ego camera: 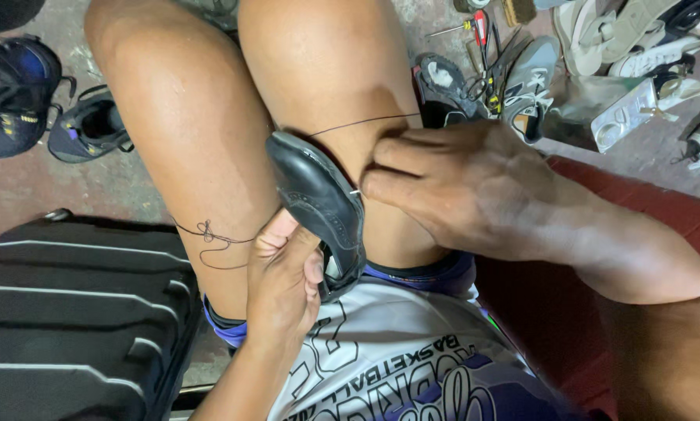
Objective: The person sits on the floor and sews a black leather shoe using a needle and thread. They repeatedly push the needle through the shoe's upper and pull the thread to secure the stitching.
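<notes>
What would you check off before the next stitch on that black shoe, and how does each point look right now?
1. Black shoe steadied between the knees: ok, it is wedged there, sole edge up.
2. Left hand has a grip on the shoe: ok, its fingers wrap the heel end.
3. Right hand at the stitching spot: ok, its fingertips pinch at the sole edge.
4. Needle seated in the sole: cannot tell, only a small glint shows at the fingertips.
5. Thread running free: ok on the right side, where it stretches taut across the thigh.
6. Loose thread end: not ok, it lies looped and knotted on the left leg.
</notes>
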